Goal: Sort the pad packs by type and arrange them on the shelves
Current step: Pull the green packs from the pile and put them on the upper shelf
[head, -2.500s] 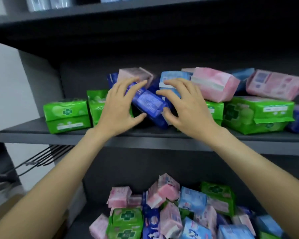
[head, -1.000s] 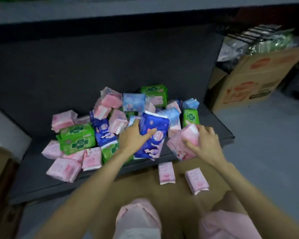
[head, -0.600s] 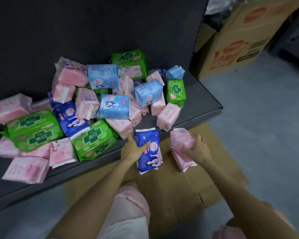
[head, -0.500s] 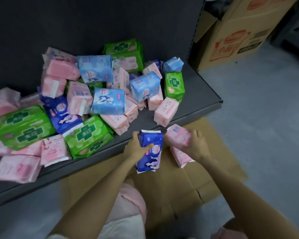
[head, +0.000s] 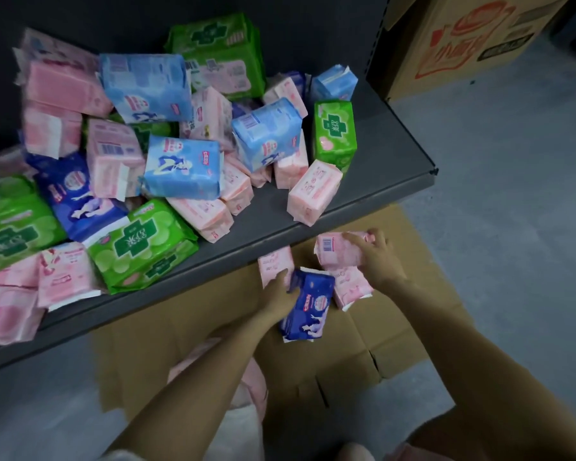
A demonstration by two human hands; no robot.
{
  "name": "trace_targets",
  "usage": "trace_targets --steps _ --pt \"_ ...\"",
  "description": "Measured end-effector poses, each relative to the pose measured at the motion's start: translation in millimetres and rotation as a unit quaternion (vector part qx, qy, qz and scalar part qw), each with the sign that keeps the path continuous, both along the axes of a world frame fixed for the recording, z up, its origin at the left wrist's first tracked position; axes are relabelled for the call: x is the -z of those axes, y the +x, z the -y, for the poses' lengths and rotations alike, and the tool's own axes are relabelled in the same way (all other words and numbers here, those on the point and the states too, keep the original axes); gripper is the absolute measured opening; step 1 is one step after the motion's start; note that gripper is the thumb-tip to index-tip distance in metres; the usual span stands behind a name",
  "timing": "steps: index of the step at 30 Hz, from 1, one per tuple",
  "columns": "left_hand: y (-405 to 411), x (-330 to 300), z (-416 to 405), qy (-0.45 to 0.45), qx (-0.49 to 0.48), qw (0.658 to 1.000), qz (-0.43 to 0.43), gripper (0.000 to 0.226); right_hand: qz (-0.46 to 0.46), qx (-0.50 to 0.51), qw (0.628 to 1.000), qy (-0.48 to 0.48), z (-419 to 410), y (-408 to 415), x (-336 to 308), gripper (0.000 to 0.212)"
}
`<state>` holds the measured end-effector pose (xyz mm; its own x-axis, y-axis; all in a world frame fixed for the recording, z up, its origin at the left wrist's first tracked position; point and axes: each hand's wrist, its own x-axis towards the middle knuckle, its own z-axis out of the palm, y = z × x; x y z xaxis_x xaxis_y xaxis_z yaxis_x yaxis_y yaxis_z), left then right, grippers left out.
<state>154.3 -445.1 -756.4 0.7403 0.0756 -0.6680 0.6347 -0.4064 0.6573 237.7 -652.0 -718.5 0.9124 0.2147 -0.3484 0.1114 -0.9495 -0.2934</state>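
Clasped in the left hand point(head: 280, 291) is a dark blue pack point(head: 308, 307), while the right hand point(head: 374, 257) grips a pink pack point(head: 338, 251); both hover over flattened cardboard point(head: 363, 341) just off the shelf's point(head: 379, 168) front edge, probably gathering two fallen pink packs point(head: 275, 264) lying there. Unsorted packs point(head: 180, 171) crowd the shelf.

Both forearms stretched forward and down, left hand point(head: 280, 291) curled closed in a grip, right hand point(head: 376, 257) likewise clenched
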Motion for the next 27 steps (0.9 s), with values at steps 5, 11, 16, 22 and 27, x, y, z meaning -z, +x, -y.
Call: trace_targets --steps 5,11,16,22,27 --pt "9.4 -12.6 -6.8 0.005 0.03 0.999 0.015 0.033 -0.055 -0.037 0.988 0.137 -0.9 0.7 6.1 0.057" --pt "9.0 -55.6 -17.0 0.102 0.081 0.986 0.099 0.027 0.023 -0.059 0.998 -0.021 -8.5 -4.0 -1.5 0.05" --pt "4.3 -126.3 -28.0 0.234 0.206 0.928 0.205 0.026 0.051 -0.148 0.987 0.018 -22.2 -19.2 -66.0 0.028" --pt "-1.4 -225.9 -50.7 0.307 0.277 0.84 0.351 0.028 0.104 -0.296 0.949 0.0 -46.3 -21.3 -185.9 0.026" --pt "-13.7 -323.9 -73.0 0.348 0.192 0.756 0.521 0.03 0.208 -0.37 0.905 0.042 -75.2 -21.6 -294.6 0.025"
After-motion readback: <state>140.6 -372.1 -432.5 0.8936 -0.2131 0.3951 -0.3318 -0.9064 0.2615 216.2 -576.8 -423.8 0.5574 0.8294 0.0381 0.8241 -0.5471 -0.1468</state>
